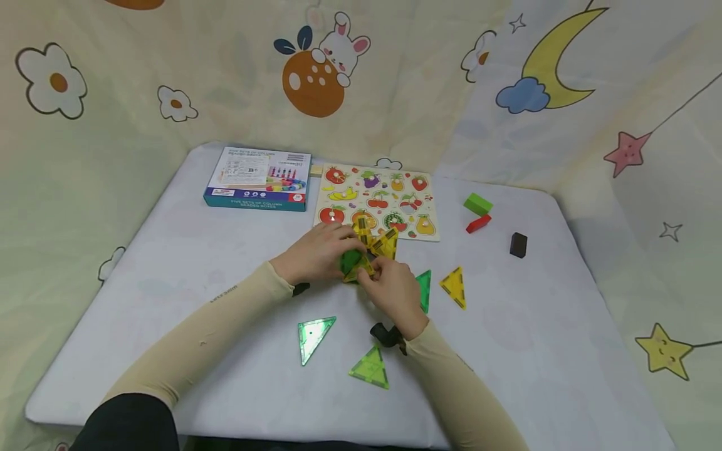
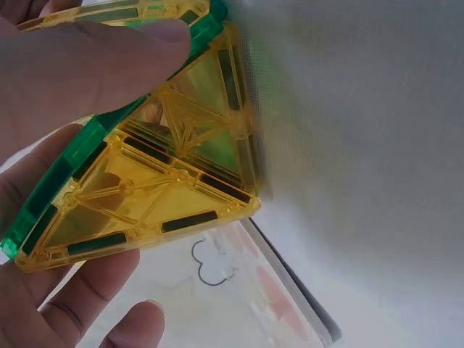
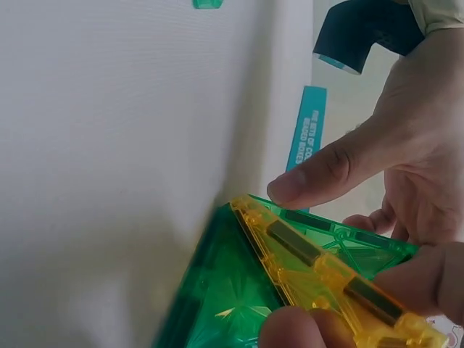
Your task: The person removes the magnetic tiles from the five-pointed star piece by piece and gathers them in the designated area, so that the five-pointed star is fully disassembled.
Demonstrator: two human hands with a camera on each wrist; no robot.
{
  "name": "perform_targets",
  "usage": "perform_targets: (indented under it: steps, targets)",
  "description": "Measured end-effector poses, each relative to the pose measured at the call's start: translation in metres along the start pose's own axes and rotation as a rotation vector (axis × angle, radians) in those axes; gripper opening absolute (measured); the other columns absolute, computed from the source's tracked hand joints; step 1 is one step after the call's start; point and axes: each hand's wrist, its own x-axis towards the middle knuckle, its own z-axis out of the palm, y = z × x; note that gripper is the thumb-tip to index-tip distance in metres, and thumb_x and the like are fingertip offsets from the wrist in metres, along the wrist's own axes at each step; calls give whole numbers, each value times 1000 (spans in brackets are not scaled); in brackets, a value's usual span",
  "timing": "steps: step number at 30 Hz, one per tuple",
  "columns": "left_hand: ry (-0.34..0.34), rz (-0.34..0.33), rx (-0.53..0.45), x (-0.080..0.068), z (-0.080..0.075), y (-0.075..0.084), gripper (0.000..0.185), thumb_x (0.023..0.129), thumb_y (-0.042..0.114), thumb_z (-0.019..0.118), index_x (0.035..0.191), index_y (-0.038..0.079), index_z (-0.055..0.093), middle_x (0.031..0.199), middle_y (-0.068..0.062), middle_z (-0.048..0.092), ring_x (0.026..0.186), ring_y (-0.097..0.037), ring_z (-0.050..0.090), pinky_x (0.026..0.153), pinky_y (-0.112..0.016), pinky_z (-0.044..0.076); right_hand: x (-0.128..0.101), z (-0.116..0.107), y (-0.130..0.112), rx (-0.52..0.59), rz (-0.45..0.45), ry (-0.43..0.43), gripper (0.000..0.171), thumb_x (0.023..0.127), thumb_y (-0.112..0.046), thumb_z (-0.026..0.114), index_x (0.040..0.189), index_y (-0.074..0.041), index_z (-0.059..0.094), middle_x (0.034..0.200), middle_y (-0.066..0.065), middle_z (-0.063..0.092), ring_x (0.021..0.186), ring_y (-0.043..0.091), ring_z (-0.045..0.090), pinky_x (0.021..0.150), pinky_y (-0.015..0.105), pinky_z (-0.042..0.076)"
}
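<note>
My left hand [image 1: 323, 252] grips a cluster of translucent magnetic tiles in the middle of the table. Its thumb lies along the edge of a green tile [image 2: 83, 145], with its fingers behind. Yellow triangular tiles [image 2: 127, 190] join that green edge and lean together in the left wrist view. My right hand [image 1: 395, 289], at the cluster's near right side, pinches a yellow triangular tile [image 3: 297, 250] against the green tiles [image 3: 228, 290]. More yellow tiles [image 1: 386, 243] stick up beyond the hands in the head view. The fingers hide part of the cluster.
A fruit puzzle board [image 1: 378, 202] and a boxed set [image 1: 256, 178] lie behind the hands. Loose tiles include a green one [image 1: 314, 337], a lime one [image 1: 371, 368] and a yellow one [image 1: 454, 288]. Green [image 1: 478, 205], red [image 1: 478, 224] and black [image 1: 518, 245] blocks are at right.
</note>
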Motion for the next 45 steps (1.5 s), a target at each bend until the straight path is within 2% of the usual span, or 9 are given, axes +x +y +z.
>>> perform_targets:
  steps: [4, 8, 17, 25, 31, 36, 39, 45]
  targets:
    - [-9, -1, -10, 0, 1, -1, 54, 78, 27, 93, 127, 25, 70, 132, -3, 66, 124, -27, 56, 110, -48, 48, 1, 1, 2, 24, 33, 3, 19, 88, -27, 63, 82, -10, 69, 52, -5, 44, 45, 11, 41, 42, 23, 23]
    - [-20, -7, -30, -1, 2, -1, 54, 78, 22, 93, 127, 25, 71, 132, -3, 65, 124, -27, 56, 110, -49, 48, 2, 3, 8, 63, 59, -3, 17, 88, -22, 65, 87, -8, 73, 52, -3, 50, 45, 11, 45, 43, 22, 26]
    - [-12, -27, -49, -5, 3, -5, 54, 78, 21, 93, 127, 26, 71, 132, -2, 65, 124, -25, 57, 110, -49, 49, 4, 6, 16, 188, -26, -25, 20, 96, -19, 70, 97, -1, 77, 60, 6, 72, 42, 9, 56, 41, 23, 37]
    - [-6, -33, -50, -6, 5, -6, 54, 79, 22, 92, 128, 26, 70, 132, -1, 65, 125, -26, 57, 109, -48, 49, 3, 7, 21, 206, -57, -61, 17, 95, -16, 72, 98, 0, 76, 56, 6, 68, 43, 9, 56, 42, 23, 37]
    - [-10, -34, -46, -6, 6, -8, 53, 80, 24, 91, 129, 27, 70, 132, -1, 64, 125, -26, 56, 109, -48, 49, 1, 6, 21, 205, -66, -144, 13, 95, -17, 71, 91, -6, 75, 57, 2, 67, 44, 10, 54, 43, 23, 35]
    - [-5, -27, -56, -5, 4, -8, 52, 81, 26, 91, 128, 26, 69, 130, -1, 64, 123, -25, 56, 109, -48, 49, -2, 4, 18, 212, -54, -204, 12, 95, -18, 72, 92, -7, 74, 66, 2, 71, 49, 10, 57, 46, 23, 41]
    - [-6, -26, -67, -4, 2, -8, 54, 80, 24, 91, 129, 26, 69, 131, -1, 64, 123, -25, 56, 108, -48, 49, -3, 0, 19, 205, -85, -251, 12, 96, -18, 71, 93, -7, 74, 69, 3, 71, 51, 9, 58, 48, 22, 42]
    - [-34, -41, -97, -3, 0, -8, 59, 78, 20, 92, 131, 27, 68, 135, -2, 62, 127, -26, 53, 111, -50, 47, -9, -14, 33, 179, -137, -426, 15, 97, -19, 67, 94, -7, 75, 68, 1, 67, 55, 10, 57, 51, 23, 42]
